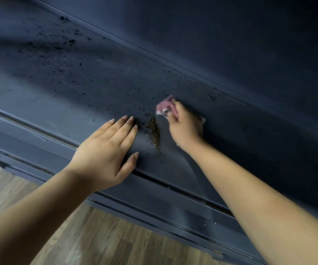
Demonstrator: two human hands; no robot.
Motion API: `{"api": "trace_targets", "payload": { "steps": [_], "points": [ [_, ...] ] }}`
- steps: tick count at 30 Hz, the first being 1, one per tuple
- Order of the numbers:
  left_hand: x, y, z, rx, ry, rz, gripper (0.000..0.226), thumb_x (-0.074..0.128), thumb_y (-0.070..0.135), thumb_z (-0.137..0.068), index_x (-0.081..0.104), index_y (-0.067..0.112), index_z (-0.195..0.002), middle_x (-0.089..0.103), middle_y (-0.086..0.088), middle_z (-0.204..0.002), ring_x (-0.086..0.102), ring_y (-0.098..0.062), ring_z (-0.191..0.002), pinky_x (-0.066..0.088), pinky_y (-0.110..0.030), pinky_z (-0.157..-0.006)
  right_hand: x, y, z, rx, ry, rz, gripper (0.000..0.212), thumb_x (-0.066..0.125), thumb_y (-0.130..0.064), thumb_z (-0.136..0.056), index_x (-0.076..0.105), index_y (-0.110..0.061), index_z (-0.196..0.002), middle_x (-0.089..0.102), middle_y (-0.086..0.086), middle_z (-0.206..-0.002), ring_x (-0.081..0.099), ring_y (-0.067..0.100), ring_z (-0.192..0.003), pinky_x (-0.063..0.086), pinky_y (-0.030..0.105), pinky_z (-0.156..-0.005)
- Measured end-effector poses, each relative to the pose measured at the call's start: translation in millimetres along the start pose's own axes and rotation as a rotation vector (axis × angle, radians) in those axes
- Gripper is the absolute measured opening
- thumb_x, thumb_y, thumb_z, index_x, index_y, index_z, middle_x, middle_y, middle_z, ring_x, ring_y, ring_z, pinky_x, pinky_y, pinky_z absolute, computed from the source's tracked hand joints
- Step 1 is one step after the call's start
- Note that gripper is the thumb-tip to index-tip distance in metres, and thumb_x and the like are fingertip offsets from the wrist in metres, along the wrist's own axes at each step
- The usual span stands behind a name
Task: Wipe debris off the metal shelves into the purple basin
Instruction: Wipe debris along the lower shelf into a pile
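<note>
Right hand: right hand [186,129] reaches far onto the shelf, fingers curled tight around a pink cloth [164,107].
Left hand: left hand [106,150] lies flat on the shelf near the front edge, fingers straight, holding nothing.
Cloth: looks soft and light; it bunches up, so hold it in a ball and press down.
Crumbs: a small brown pile of crumbs [153,133] sits between the two hands. More dark bits [58,54] are spread far to the left.
How crumbs move: tiny, dry and loose, I think. They should slide easily on smooth metal but may scatter if pushed fast.
Shelf: dark metal shelf [230,150], hard and flat.
Basin: the purple basin is not in view.
Arms: both arms stretch forward; the right one goes further in.
Floor: wood floor [97,236] below the shelf.
</note>
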State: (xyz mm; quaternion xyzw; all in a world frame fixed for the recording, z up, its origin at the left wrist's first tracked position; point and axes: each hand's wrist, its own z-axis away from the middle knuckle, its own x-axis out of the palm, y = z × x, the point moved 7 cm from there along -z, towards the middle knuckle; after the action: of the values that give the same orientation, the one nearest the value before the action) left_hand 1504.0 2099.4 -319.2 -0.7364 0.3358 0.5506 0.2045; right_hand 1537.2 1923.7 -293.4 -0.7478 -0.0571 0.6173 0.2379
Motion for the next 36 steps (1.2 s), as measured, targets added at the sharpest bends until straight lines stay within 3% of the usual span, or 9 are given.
{"api": "trace_targets", "payload": {
  "steps": [3,6,9,12,16,22,29,33,36],
  "points": [
    [-2.7,0.0,1.0,0.003,-0.038,-0.028,0.069,0.017,0.044,-0.100,0.047,-0.008,-0.134,0.046,-0.025,-0.139,0.044,-0.037,-0.130,0.020,-0.039,-0.111,7.7,-16.5,5.9,-0.071,-0.062,-0.090,0.032,0.041,-0.021,-0.100,0.049,-0.016,-0.130,0.057,0.005,-0.129,0.051,0.023,-0.118,0.042,0.033,-0.095],
    [-14.1,9.0,-1.7,-0.006,0.022,-0.051,0.066,0.019,0.042,-0.100,0.044,-0.008,-0.136,0.042,-0.025,-0.143,0.038,-0.033,-0.134,0.014,-0.039,-0.114,-9.7,7.4,6.4,0.004,-0.031,-0.258,0.030,0.039,-0.024,-0.101,0.051,-0.016,-0.127,0.062,0.007,-0.119,0.058,0.026,-0.107,0.047,0.034,-0.084],
    [-22.6,39.5,-17.3,0.051,0.106,-0.021,0.062,0.026,0.039,-0.098,0.050,-0.007,-0.132,0.044,-0.025,-0.141,0.042,-0.036,-0.132,0.020,-0.043,-0.113,-48.9,66.6,3.6,0.113,0.176,-0.129,0.029,0.040,-0.024,-0.100,0.052,-0.009,-0.122,0.064,0.017,-0.113,0.060,0.035,-0.099,0.041,0.035,-0.072],
    [-13.2,81.6,-39.2,0.155,0.100,0.026,0.064,0.022,0.042,-0.099,0.055,-0.003,-0.130,0.050,-0.022,-0.138,0.047,-0.034,-0.129,0.031,-0.043,-0.112,-84.1,143.1,-1.5,0.294,0.279,0.035,0.030,0.036,-0.025,-0.101,0.048,-0.002,-0.116,0.056,0.025,-0.119,0.055,0.040,-0.105,0.039,0.041,-0.079],
    [10.0,109.7,-47.6,0.204,0.049,0.029,0.069,0.010,0.044,-0.101,0.057,0.003,-0.130,0.053,-0.015,-0.136,0.050,-0.027,-0.128,0.034,-0.048,-0.106,-93.5,208.8,-12.2,0.478,0.206,0.078,0.043,0.026,-0.038,-0.102,0.047,-0.003,-0.116,0.049,0.020,-0.126,0.050,0.037,-0.113,0.029,0.046,-0.098],
    [18.3,106.6,-48.1,0.176,0.023,0.038,0.070,0.009,0.046,-0.101,0.055,0.004,-0.133,0.051,-0.014,-0.139,0.049,-0.026,-0.129,0.035,-0.049,-0.107,-75.8,219.4,-67.9,0.404,0.134,0.015,0.049,0.025,-0.054,-0.095,0.047,-0.017,-0.119,0.054,0.010,-0.123,0.059,0.036,-0.102,0.041,0.057,-0.096],
    [19.1,106.6,-47.2,0.176,-0.008,0.030,0.070,0.010,0.048,-0.100,0.053,0.005,-0.135,0.049,-0.014,-0.141,0.046,-0.025,-0.131,0.033,-0.048,-0.108,-67.2,196.9,-91.8,0.300,0.078,0.037,0.045,0.030,-0.046,-0.099,0.046,-0.013,-0.126,0.047,0.012,-0.131,0.054,0.036,-0.111,0.042,0.055,-0.096],
    [18.9,107.3,-47.0,0.173,-0.013,0.009,0.068,0.013,0.048,-0.100,0.053,0.006,-0.136,0.049,-0.013,-0.142,0.046,-0.025,-0.132,0.031,-0.047,-0.109,-59.4,180.8,-100.3,0.243,0.051,-0.066,0.037,0.034,-0.045,-0.099,0.050,-0.019,-0.119,0.053,0.010,-0.125,0.059,0.033,-0.104,0.053,0.042,-0.082],
    [18.9,106.8,-46.8,0.171,-0.011,0.007,0.067,0.015,0.049,-0.099,0.053,0.006,-0.136,0.048,-0.012,-0.142,0.045,-0.024,-0.132,0.031,-0.048,-0.109,-55.1,164.5,-109.9,0.200,0.080,-0.086,0.034,0.035,-0.044,-0.098,0.052,-0.021,-0.115,0.056,0.010,-0.123,0.059,0.035,-0.105,0.047,0.051,-0.091]
  ]
}}
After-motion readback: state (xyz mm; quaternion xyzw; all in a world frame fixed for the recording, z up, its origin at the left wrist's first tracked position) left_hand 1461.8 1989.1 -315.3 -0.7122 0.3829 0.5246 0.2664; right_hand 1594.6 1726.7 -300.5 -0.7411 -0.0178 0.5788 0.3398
